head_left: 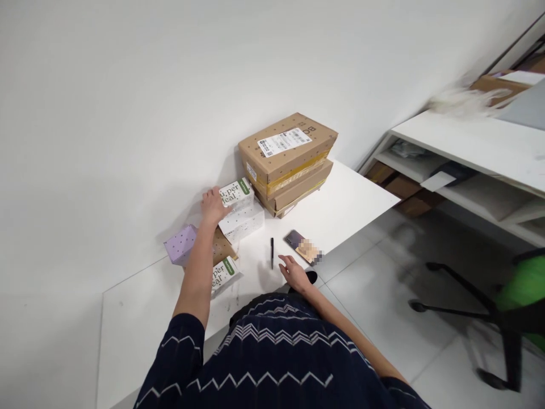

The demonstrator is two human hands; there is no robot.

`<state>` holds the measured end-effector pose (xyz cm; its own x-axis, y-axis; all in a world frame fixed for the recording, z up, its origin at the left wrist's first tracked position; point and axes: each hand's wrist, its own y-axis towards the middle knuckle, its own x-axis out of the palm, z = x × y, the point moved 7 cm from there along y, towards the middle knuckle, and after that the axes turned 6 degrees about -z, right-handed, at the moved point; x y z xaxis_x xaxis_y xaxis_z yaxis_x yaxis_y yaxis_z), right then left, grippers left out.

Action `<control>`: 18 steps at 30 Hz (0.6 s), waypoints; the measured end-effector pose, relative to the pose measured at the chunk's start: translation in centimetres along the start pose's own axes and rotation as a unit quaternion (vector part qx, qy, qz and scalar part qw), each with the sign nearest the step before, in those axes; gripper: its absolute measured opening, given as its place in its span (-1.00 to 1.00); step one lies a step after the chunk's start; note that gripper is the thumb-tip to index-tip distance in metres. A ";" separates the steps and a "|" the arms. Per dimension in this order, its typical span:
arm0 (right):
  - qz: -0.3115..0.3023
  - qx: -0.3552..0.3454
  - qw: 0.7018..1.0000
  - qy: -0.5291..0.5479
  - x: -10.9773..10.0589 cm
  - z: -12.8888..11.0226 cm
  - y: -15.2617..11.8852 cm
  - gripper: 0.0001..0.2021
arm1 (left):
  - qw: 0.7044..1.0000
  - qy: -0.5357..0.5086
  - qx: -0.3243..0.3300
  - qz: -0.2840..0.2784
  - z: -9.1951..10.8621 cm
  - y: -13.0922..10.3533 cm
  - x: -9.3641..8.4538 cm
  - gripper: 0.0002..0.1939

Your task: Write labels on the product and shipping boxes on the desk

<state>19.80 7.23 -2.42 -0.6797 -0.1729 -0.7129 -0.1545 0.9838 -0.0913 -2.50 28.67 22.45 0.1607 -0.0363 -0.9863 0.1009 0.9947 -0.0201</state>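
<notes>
My left hand (214,205) grips the left end of a white printed box (238,192), its thumb on the near side and its fingers toward the wall. That box sits on another white box (249,222). Under my left forearm are a purple dotted box (181,244), a brown cardboard box (223,247) and a second white printed box (224,274), all partly covered. My right hand (293,274) is open and empty over the table's front edge. Just left of its fingertips lies a black pen (272,253), and beyond it a phone (296,238).
Two brown cardboard parcels (272,170) are stacked against the wall, the upper one bearing a shipping label. They stand on the white table (357,196). To the right are a white shelf unit (477,145) and a chair with a black base (506,335).
</notes>
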 end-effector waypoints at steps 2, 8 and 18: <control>0.000 0.006 1.000 0.003 -0.3 -0.1 -0.2 -0.64 | 1.000 -0.012 0.012 0.012 0.1 -1.4 0.1 -0.17; 0.020 0.003 0.995 0.094 -2.2 -1.8 -0.1 -0.66 | 0.982 -0.173 -0.042 0.057 -3.4 -8.2 0.4 -0.18; -0.075 -0.028 0.914 0.397 -7.7 -8.4 2.5 -0.35 | 0.852 -0.513 0.066 -0.075 -2.7 -15.8 7.8 -0.05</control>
<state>18.62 10.58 8.68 -0.9508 -0.3075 0.0362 -0.3096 0.9461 -0.0954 -5.51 12.91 14.59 0.9040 -0.2947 -0.3097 0.2946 0.9544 -0.0483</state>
